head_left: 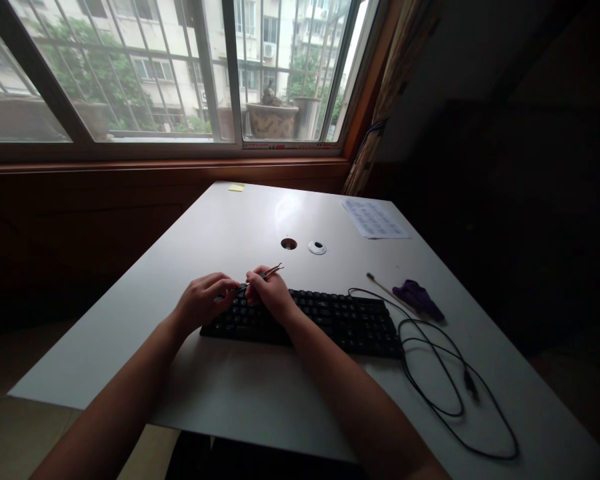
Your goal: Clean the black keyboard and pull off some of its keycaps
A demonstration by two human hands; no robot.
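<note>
A black keyboard (330, 320) lies flat on the white table in front of me. My right hand (267, 291) is closed over its upper left part, around a thin two-pronged wire tool that looks like a keycap puller (274, 270). Its bent prong tips point up and to the right, away from the keys. My left hand (209, 298) is at the keyboard's upper left corner, with thumb and fingertips pinched together close to the right hand's fingers. Something small and dark shows at those fingertips, too small to name. Both hands cover some of the left keys.
The keyboard's black cable (433, 347) loops over the table (145, 300) at the right. A thin brush (383, 287) and a purple cloth (417, 299) lie there. Farther back are a cable hole (289, 245), its white ring cover (317, 249), printed paper (376, 220) and yellow notes (237, 188).
</note>
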